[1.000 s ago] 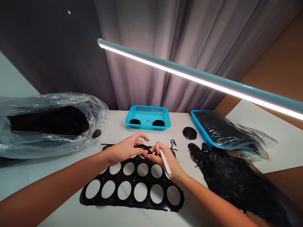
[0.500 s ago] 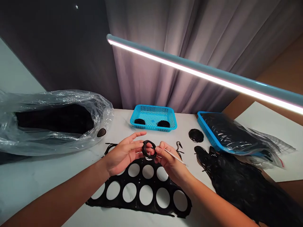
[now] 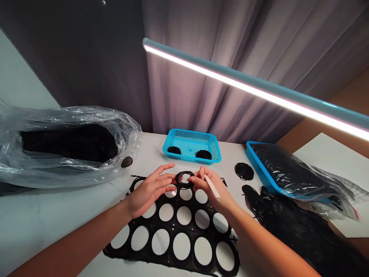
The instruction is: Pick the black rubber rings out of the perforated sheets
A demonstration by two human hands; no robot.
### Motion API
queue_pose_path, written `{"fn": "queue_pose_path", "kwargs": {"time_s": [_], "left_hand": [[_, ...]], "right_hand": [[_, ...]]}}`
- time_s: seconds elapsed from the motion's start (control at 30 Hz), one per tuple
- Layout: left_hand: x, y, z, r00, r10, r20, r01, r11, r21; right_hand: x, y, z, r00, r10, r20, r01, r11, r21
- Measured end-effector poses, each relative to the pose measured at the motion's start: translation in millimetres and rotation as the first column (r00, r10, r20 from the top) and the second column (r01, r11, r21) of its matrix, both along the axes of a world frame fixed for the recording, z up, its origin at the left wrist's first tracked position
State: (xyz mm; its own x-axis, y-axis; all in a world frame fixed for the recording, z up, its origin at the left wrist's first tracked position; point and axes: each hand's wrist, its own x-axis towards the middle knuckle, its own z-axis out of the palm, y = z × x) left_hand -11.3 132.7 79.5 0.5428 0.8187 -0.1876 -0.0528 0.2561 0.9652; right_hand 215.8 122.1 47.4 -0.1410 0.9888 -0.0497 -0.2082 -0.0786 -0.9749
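Note:
A bundle of thin black rubber rings [image 3: 177, 184] hangs above a black sheet [image 3: 184, 227] with rows of round holes. My right hand [image 3: 212, 187] pinches the bundle's right side between thumb and fingers. A slim white stick [image 3: 212, 187] is also tucked in that hand, pointing back toward the wrist. On the bundle's left side is my left hand [image 3: 151, 191], its fingers stretched out and spread. Its fingertips reach the edge of the rings; whether they press on it I cannot tell.
Behind the hands stands a blue basket [image 3: 191, 157] with two black ring bundles. Another ring bundle [image 3: 244, 171] lies right, near a second blue basket [image 3: 261, 175] holding bagged black material. A black pile [image 3: 300, 227] lies front right, a plastic bag [image 3: 127, 127] left. A lamp [image 3: 245, 86] crosses above.
The view has shifted, showing more of the holed sheet. The ring bundle has tipped flatter in my right hand, and the white stick has swung to a steeper angle. My left fingers remain spread.

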Motion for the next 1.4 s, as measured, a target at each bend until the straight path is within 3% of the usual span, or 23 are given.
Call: {"fn": "queue_pose_path", "kwargs": {"time_s": [0.03, 0.1, 0.17, 0.27, 0.37, 0.47, 0.57, 0.67, 0.77, 0.9, 1.0, 1.07, 1.17, 1.23, 1.27, 1.33, 1.4], "left_hand": [[-8.7, 2.1, -9.7, 0.986, 0.017, -0.166, 0.007, 0.989, 0.144], [-28.3, 4.9, -30.4, 0.871, 0.11, -0.478, 0.116, 0.901, 0.418], [-47.5, 5.3, -50.2, 0.734, 0.172, -0.657, 0.301, 0.785, 0.541], [-67.8, 2.5, -73.5, 0.603, 0.213, -0.769, 0.517, 0.629, 0.58], [-75.6, -1.4, -86.0, 0.564, 0.289, -0.774, 0.583, 0.525, 0.62], [-76.3, -3.8, -89.2, 0.561, 0.338, -0.756, 0.589, 0.478, 0.651], [-76.4, -4.2, -88.5, 0.557, 0.33, -0.762, 0.598, 0.478, 0.644], [-77.6, -3.3, -88.2, 0.582, 0.32, -0.748, 0.583, 0.476, 0.658], [-78.1, -1.9, -89.6, 0.594, 0.301, -0.746, 0.584, 0.477, 0.657], [-75.7, -1.0, -92.7, 0.579, 0.294, -0.76, 0.586, 0.498, 0.639], [-74.5, -0.5, -93.1, 0.555, 0.301, -0.776, 0.575, 0.536, 0.619], [-76.4, 0.9, -92.5, 0.547, 0.293, -0.784, 0.574, 0.55, 0.607], [-80.4, 4.8, -91.8, 0.536, 0.269, -0.8, 0.589, 0.56, 0.583], [-77.0, 6.1, -90.9, 0.549, 0.294, -0.782, 0.581, 0.539, 0.61], [-71.5, 5.4, -89.8, 0.569, 0.309, -0.762, 0.571, 0.519, 0.636], [-51.4, 0.2, -86.2, 0.635, 0.289, -0.717, 0.556, 0.474, 0.683], [-20.9, -9.2, -81.6, 0.709, 0.157, -0.688, 0.574, 0.439, 0.692]], "right_hand": [[6.0, 15.9, 2.3, 0.991, -0.004, 0.136, -0.003, 0.999, 0.051], [18.3, 55.2, 9.3, 0.901, -0.071, 0.429, -0.001, 0.986, 0.164], [26.0, 99.4, 17.6, 0.681, -0.198, 0.705, 0.031, 0.97, 0.242], [21.6, 160.5, 25.3, 0.595, -0.244, 0.766, 0.06, 0.964, 0.261], [0.3, 205.7, 20.1, 0.584, -0.189, 0.789, 0.053, 0.979, 0.196], [-23.8, 234.6, 3.2, 0.597, -0.079, 0.798, 0.024, 0.996, 0.081], [-37.3, 249.7, -16.2, 0.597, -0.009, 0.803, 0.024, 1.0, -0.006], [-37.4, 254.3, -28.3, 0.573, -0.017, 0.819, 0.053, 0.998, -0.016], [-30.2, 251.8, -28.4, 0.556, -0.041, 0.83, 0.057, 0.998, 0.011], [-13.6, 234.8, -14.4, 0.575, -0.072, 0.815, 0.05, 0.997, 0.053], [7.2, 200.2, -0.3, 0.616, -0.164, 0.77, 0.086, 0.986, 0.142], [24.6, 160.6, 7.6, 0.65, -0.242, 0.72, 0.125, 0.969, 0.213], [51.7, 79.6, 11.4, 0.739, -0.304, 0.601, 0.168, 0.947, 0.272], [68.4, 22.3, 6.4, 0.892, -0.244, 0.38, 0.173, 0.962, 0.212], [75.7, -3.9, 2.0, 0.914, -0.237, 0.33, 0.19, 0.967, 0.171], [86.8, -46.7, -8.6, 0.898, -0.262, 0.353, 0.238, 0.965, 0.11], [92.0, -74.8, -19.0, 0.87, -0.253, 0.423, 0.259, 0.965, 0.045]]}}
